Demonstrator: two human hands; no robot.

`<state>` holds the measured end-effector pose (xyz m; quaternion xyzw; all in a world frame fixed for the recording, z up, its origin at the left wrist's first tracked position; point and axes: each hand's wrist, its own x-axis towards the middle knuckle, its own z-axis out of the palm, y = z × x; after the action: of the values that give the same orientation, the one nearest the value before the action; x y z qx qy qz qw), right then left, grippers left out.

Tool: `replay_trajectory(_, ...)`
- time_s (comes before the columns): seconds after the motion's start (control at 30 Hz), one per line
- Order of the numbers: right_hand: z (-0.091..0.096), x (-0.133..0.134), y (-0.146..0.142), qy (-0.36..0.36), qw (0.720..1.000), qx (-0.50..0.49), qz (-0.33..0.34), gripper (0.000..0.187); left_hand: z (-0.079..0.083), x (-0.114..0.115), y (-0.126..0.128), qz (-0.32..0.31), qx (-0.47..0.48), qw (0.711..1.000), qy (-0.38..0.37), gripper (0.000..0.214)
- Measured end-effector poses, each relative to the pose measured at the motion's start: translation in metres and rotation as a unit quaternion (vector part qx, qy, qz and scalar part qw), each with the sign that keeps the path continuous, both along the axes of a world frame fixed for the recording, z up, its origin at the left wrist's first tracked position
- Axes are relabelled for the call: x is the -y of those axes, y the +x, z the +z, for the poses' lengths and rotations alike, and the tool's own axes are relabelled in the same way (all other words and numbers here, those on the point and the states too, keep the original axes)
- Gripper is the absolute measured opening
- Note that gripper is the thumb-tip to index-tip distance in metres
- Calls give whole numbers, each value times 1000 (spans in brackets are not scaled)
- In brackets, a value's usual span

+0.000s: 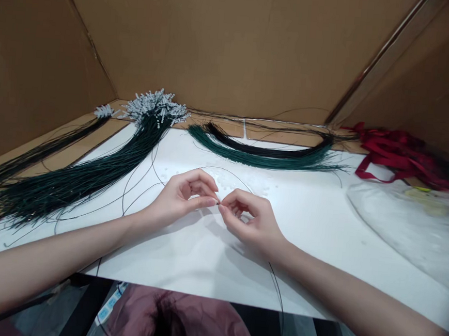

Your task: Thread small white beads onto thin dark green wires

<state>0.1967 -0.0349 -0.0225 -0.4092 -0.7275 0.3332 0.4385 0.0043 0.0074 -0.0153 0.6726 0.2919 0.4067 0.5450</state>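
My left hand (189, 191) and my right hand (249, 214) meet over the middle of the white board, each pinched with thumb and forefinger. Between the fingertips is a small dark bit of thin wire, its end mostly hidden. One strand of thin dark wire (277, 283) hangs past the board's front edge below my right wrist. Another strand arcs just behind both hands. Small white beads (260, 184) lie scattered on the board behind my fingers.
At the left lies a large bundle of green wires (103, 179) with white beaded tips (155, 105), beside a thinner bundle (55, 144). Black and green wires (264, 155) curve along the back. Red ribbon (396, 155) and a clear plastic bag (418, 224) are right. Cardboard walls (219, 43) enclose the board (321, 227).
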Motion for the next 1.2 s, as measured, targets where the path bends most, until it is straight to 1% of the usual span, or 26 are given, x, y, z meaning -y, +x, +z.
replay_trajectory(0.13, 0, 0, 0, 9, 1000, 10, -5, 10, -1, -1, -1, -4, -18, 1000, 0, 21)
replay_trajectory(0.37, 1, 1, 0, -2, 1000, 3, -4, 8, -1, -2, -1, -1, -9, 1000, 3, 21)
replay_trajectory(0.73, 2, 2, -1, -3, 1000, -9, -3, 9, 1, -2, 0, -11, 13, 1000, -22, 20)
replay_trajectory(0.9, 1, 2, 0, -5, 1000, -4, -7, 9, -1, -2, -1, -6, 6, 1000, -17, 21)
replay_trajectory(1.2, 1, 1, 1, 20, 1000, 17, -6, 9, 1, -1, 0, -1, -3, 1000, 0, 19)
